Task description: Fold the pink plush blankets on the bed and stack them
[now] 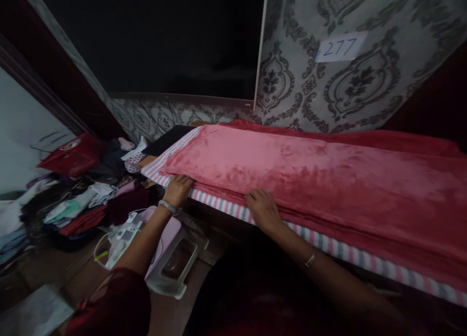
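A long red plush blanket (233, 153), folded in layers, lies over a pink, grey and white striped cloth (333, 247) on a narrow surface against the wall. My left hand (177, 190), with a bracelet at the wrist, is closed on the blanket's near edge close to its left corner. Further right along the same edge, my right hand (263, 209) has its fingers curled at the folded layers. My thumbs and the undersides of the fingers are hidden. Stripes show below the blanket along the front and at the left end.
Behind the blanket hangs a large dark television (164, 39) on patterned wallpaper, with a paper label (341, 46) marked 277. At the left are piles of clothes (83, 204) and a red bag (75, 153). A plastic stool (170, 258) and a white device with cables (124, 236) stand below.
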Motion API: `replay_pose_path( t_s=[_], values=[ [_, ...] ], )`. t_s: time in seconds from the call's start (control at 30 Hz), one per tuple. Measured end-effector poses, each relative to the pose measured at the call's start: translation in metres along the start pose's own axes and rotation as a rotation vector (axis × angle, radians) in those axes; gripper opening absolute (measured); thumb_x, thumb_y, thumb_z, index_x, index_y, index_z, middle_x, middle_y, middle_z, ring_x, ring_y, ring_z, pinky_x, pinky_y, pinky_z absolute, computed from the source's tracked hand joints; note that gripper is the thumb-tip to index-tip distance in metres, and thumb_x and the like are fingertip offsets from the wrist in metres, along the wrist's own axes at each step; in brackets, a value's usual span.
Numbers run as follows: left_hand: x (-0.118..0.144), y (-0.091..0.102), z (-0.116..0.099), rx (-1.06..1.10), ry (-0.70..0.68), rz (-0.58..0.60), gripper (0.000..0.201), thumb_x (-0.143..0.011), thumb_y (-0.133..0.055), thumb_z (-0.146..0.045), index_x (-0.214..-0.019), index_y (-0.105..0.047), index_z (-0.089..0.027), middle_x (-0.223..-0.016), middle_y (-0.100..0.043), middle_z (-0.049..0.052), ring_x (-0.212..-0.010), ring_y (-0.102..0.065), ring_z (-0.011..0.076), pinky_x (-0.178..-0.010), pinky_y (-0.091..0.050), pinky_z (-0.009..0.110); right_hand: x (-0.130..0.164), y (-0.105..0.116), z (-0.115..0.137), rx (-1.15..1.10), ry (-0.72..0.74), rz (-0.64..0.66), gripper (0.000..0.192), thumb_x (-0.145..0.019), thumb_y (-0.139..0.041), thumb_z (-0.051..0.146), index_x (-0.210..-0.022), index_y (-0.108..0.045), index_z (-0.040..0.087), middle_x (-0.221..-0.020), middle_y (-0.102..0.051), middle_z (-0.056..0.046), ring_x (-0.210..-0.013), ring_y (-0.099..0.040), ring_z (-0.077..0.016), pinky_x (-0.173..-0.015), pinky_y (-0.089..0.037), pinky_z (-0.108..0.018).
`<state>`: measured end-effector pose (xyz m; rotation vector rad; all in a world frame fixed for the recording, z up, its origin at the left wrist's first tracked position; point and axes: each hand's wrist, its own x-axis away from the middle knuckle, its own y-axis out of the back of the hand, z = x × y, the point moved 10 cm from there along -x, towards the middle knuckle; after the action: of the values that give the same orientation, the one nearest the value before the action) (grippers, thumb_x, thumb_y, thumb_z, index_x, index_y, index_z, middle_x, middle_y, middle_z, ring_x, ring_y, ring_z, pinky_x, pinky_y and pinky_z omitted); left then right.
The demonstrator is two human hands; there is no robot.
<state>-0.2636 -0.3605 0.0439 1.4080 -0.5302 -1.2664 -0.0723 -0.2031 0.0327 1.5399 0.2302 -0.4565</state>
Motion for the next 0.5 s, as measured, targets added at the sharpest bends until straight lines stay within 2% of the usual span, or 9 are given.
replay_pose_path(
  t_s=[0.07,0.13,0.2,0.37,0.43,0.5],
  values=[
    [-0.005,0.006,-0.014,0.024,-0.025,-0.056,0.021,-0.093,-0.051,-0.020,-0.098,-0.071,-0.017,-0.095,-0.074,0.012,-0.092,-0.066,0.0275,-0.080,-0.048,0.042,0.007,0.006,-0.012,-0.008,-0.031,0.009,0.012,-0.094,-0.059,0.016,-0.093,-0.071,0.018,-0.092,-0.064,-0.008,-0.089,-0.051,-0.0224,-0.077,-0.035,-0.033],
    [-0.011,0.011,-0.040,0.085,-0.067,-0.112,0.025,-0.095,-0.049,-0.023,-0.106,-0.070,-0.018,-0.101,-0.074,0.012,-0.095,-0.066,0.0268,-0.083,-0.049,0.042,0.021,0.015,-0.029,-0.008,-0.067,-0.004,0.011,-0.094,-0.060,0.018,-0.094,-0.071,0.018,-0.092,-0.064,-0.008,-0.089,-0.051,-0.0228,-0.077,-0.037,-0.034],
    [-0.018,0.014,-0.077,0.160,-0.127,-0.136,0.028,-0.096,-0.047,-0.023,-0.112,-0.069,-0.018,-0.105,-0.074,0.012,-0.098,-0.066,0.0259,-0.086,-0.050,0.042,0.040,0.025,-0.049,0.004,-0.115,-0.036,0.014,-0.094,-0.058,0.018,-0.096,-0.072,0.018,-0.090,-0.064,-0.008,-0.088,-0.052,-0.0227,-0.077,-0.038,-0.034],
    [-0.041,0.019,-0.184,0.312,-0.285,-0.147,0.027,-0.099,-0.046,-0.023,-0.115,-0.068,-0.018,-0.109,-0.073,0.011,-0.102,-0.065,0.0233,-0.089,-0.051,0.040,0.091,0.041,-0.092,0.043,-0.223,-0.111,0.020,-0.095,-0.054,0.016,-0.100,-0.073,0.017,-0.089,-0.064,-0.008,-0.085,-0.054,-0.0225,-0.078,-0.040,-0.033],
    [-0.052,0.019,-0.217,0.349,-0.311,-0.138,0.026,-0.099,-0.046,-0.023,-0.112,-0.068,-0.018,-0.107,-0.072,0.010,-0.099,-0.064,0.0221,-0.088,-0.051,0.040,0.107,0.046,-0.104,0.047,-0.255,-0.132,0.021,-0.095,-0.054,0.018,-0.106,-0.072,0.016,-0.089,-0.063,-0.009,-0.085,-0.053,-0.0229,-0.078,-0.041,-0.034],
    [-0.063,0.017,-0.241,0.347,-0.322,-0.125,0.024,-0.099,-0.046,-0.024,-0.108,-0.068,-0.018,-0.101,-0.071,0.010,-0.094,-0.063,0.0218,-0.084,-0.051,0.040,0.117,0.050,-0.111,0.040,-0.268,-0.155,0.023,-0.096,-0.055,0.021,-0.110,-0.071,0.015,-0.089,-0.062,-0.009,-0.086,-0.053,-0.0232,-0.079,-0.042,-0.034]
  ],
)
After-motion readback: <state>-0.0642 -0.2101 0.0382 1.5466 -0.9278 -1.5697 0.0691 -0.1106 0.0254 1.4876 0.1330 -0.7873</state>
